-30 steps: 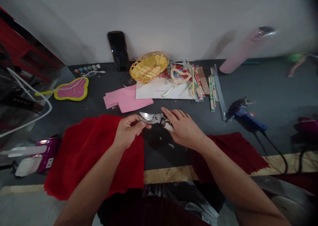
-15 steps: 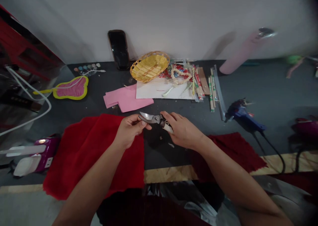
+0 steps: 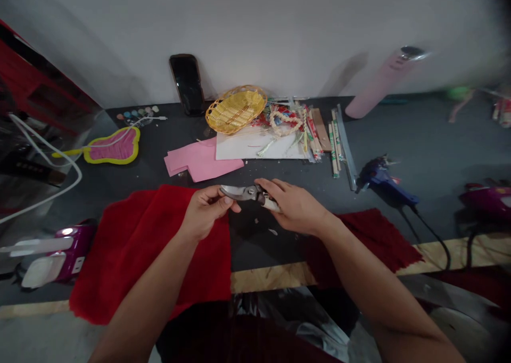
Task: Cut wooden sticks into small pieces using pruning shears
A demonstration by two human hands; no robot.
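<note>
My right hand (image 3: 301, 208) is wrapped around the pale handles of a pair of pruning shears (image 3: 244, 193), whose blades point left. At the blade tips, my left hand (image 3: 202, 214) is closed in a pinch, thumb against the fingers. Whatever it pinches, if anything, is too small or hidden to make out. Beneath my left hand and forearm lies a bright red fuzzy cloth (image 3: 139, 240). Small pale scraps (image 3: 272, 231) lie on the dark table (image 3: 255, 256) below the shears.
Behind my hands are pink sheets (image 3: 203, 161), a yellow wicker basket (image 3: 236, 110), packaged sticks (image 3: 334, 145) and a phone (image 3: 187, 83) against the wall. A blue glue gun (image 3: 389, 184), pink bottle (image 3: 375, 86) and dark red cloth (image 3: 379, 235) are rightward. A yellow-rimmed pink shape (image 3: 114, 146) lies left.
The shears' blades have come closer together near my left fingertips. Both hands stay in nearly the same place, and the whole view has shifted slightly.
</note>
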